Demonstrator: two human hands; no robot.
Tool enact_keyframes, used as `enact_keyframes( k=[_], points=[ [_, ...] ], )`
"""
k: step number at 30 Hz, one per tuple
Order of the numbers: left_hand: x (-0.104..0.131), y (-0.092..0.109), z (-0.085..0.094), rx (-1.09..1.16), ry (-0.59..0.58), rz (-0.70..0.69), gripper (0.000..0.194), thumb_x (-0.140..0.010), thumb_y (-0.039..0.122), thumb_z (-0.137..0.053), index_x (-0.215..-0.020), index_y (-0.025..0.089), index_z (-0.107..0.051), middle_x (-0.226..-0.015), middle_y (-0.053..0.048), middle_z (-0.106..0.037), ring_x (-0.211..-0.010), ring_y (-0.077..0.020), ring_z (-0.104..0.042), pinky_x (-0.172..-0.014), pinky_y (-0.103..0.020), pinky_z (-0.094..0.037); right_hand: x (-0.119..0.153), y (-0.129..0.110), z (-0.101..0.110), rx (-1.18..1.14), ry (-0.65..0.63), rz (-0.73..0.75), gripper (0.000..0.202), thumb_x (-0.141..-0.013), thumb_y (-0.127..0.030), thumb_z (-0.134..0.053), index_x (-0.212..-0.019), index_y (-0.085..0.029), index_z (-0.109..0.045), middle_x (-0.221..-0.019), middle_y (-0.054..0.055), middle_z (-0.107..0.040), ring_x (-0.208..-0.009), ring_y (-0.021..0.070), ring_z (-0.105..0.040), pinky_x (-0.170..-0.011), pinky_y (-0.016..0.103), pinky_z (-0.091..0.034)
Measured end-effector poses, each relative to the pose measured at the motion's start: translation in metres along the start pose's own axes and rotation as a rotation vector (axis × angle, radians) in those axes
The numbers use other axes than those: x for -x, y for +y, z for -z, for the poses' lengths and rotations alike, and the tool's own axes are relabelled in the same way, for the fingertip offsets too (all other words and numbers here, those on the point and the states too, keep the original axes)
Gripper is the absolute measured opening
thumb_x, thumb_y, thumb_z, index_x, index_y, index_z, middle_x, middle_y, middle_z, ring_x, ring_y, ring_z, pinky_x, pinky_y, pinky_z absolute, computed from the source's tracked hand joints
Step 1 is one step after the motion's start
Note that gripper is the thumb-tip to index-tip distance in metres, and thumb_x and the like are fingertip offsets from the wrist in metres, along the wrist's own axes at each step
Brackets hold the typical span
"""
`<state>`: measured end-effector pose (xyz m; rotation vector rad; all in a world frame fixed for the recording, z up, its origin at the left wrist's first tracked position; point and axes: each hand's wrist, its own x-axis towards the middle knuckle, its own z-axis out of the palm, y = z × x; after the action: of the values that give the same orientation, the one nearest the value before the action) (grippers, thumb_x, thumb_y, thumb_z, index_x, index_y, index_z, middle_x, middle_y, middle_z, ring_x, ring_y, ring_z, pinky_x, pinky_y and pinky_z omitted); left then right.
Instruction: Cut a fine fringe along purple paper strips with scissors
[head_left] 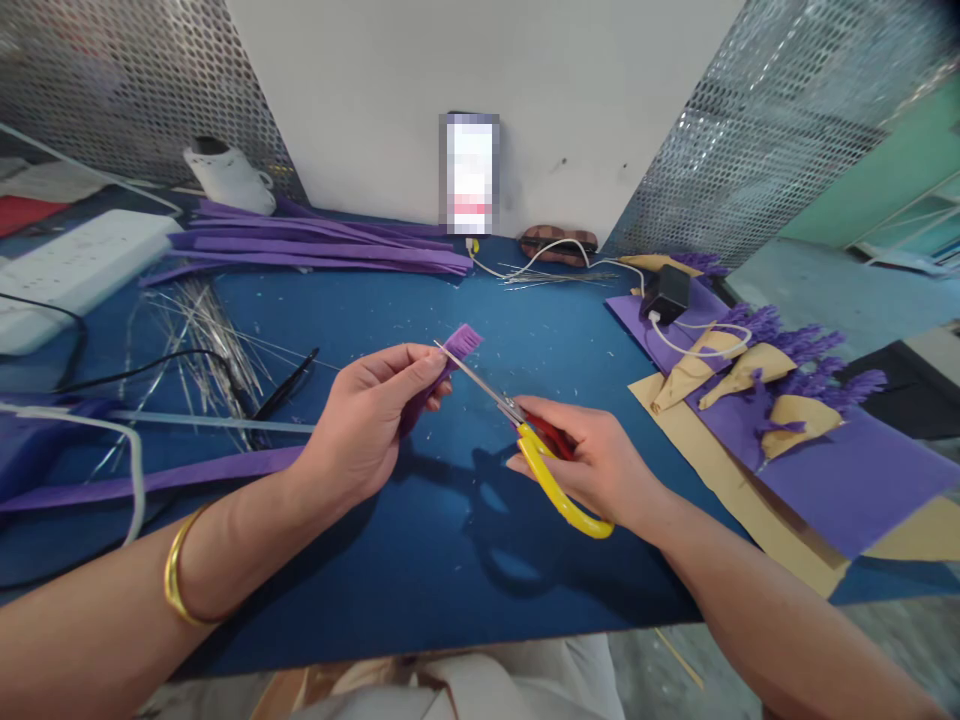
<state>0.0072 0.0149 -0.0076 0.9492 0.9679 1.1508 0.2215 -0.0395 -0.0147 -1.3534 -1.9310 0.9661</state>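
From my remote seat: left hand pinching purple paper strip above blue table, fringed end poking past fingertips. Right hand clenched through handles of yellow scissors, blades nearly shut, tips touching strip's edge (mid-snip, I judge). Step in hand: cutting fringe into strip. Next move calls for reopening blades, shifting strip slightly, keeping cuts parallel and short of far edge. More purple strips lie well apart at back; finished lavender cones at right.
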Motion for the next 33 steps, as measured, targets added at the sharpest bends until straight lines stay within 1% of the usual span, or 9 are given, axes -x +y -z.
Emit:
enact_keyframes(
  k=[11, 16, 22, 25, 27, 31, 33],
  points=[
    [0.0, 0.001, -0.003, -0.05, 0.023, -0.017, 0.017, -0.08, 0.022, -0.071, -0.064, 0.016, -0.068, -0.062, 0.002, -0.06, -0.056, -0.007, -0.049, -0.051, -0.014, -0.039, 0.0, 0.001, -0.001, -0.029, -0.004, 0.008, 0.025, -0.087, -0.035, -0.072, -0.106, -0.02, -0.067, -0.076, -0.005, -0.048, -0.064, 0.011, -0.037, -0.057, 0.022, -0.035],
    [0.0, 0.001, -0.002, -0.03, -0.001, -0.017, 0.016, -0.079, 0.023, -0.073, -0.065, 0.016, -0.068, -0.063, 0.002, -0.059, -0.057, -0.0073, -0.048, -0.052, -0.014, -0.039, -0.001, 0.002, -0.002, -0.055, -0.004, -0.022, 0.029, -0.085, -0.035, -0.072, -0.109, -0.019, -0.068, -0.076, -0.003, -0.049, -0.065, 0.0115, -0.038, -0.058, 0.022, -0.036],
    [-0.002, 0.003, 0.001, 0.045, -0.049, 0.062, 0.02, -0.074, 0.028, -0.078, -0.063, 0.016, -0.067, -0.063, 0.002, -0.058, -0.056, -0.0074, -0.048, -0.05, -0.015, -0.039, -0.002, 0.008, -0.007, -0.283, 0.002, -0.106, 0.043, -0.076, -0.038, -0.076, -0.113, -0.017, -0.07, -0.08, 0.0, -0.057, -0.068, 0.0133, -0.048, -0.065, 0.026, -0.046],
    [-0.002, 0.004, 0.001, 0.044, -0.047, 0.091, 0.02, -0.072, 0.031, -0.081, -0.067, 0.016, -0.069, -0.065, 0.001, -0.061, -0.057, -0.0075, -0.05, -0.051, -0.015, -0.039, -0.004, 0.01, -0.007, -0.305, 0.015, -0.12, 0.045, -0.074, -0.039, -0.077, -0.112, -0.015, -0.071, -0.082, 0.001, -0.058, -0.068, 0.0131, -0.049, -0.067, 0.027, -0.047],
    [-0.002, 0.005, 0.001, 0.032, -0.045, 0.101, 0.02, -0.071, 0.031, -0.083, -0.069, 0.016, -0.07, -0.065, 0.001, -0.062, -0.057, -0.0073, -0.05, -0.051, -0.015, -0.039, -0.004, 0.01, -0.007, -0.297, 0.013, -0.116, 0.043, -0.075, -0.037, -0.075, -0.111, -0.015, -0.071, -0.081, 0.0, -0.057, -0.067, 0.0128, -0.049, -0.066, 0.026, -0.046],
    [-0.001, 0.004, 0.0, 0.002, -0.046, 0.05, 0.02, -0.071, 0.03, -0.083, -0.067, 0.015, -0.07, -0.063, 0.001, -0.062, -0.056, -0.0074, -0.048, -0.051, -0.016, -0.038, -0.003, 0.01, -0.006, -0.266, 0.023, -0.11, 0.04, -0.077, -0.032, -0.074, -0.114, -0.017, -0.07, -0.082, 0.0, -0.06, -0.069, 0.0131, -0.051, -0.067, 0.026, -0.047],
    [-0.002, 0.003, -0.001, -0.013, -0.045, 0.01, 0.019, -0.073, 0.029, -0.081, -0.067, 0.015, -0.07, -0.063, 0.001, -0.061, -0.056, -0.008, -0.047, -0.051, -0.018, -0.037, -0.002, 0.009, -0.006, -0.222, 0.027, -0.09, 0.042, -0.078, -0.032, -0.074, -0.117, -0.018, -0.069, -0.083, 0.0, -0.061, -0.069, 0.0134, -0.052, -0.066, 0.025, -0.048]
  ],
)
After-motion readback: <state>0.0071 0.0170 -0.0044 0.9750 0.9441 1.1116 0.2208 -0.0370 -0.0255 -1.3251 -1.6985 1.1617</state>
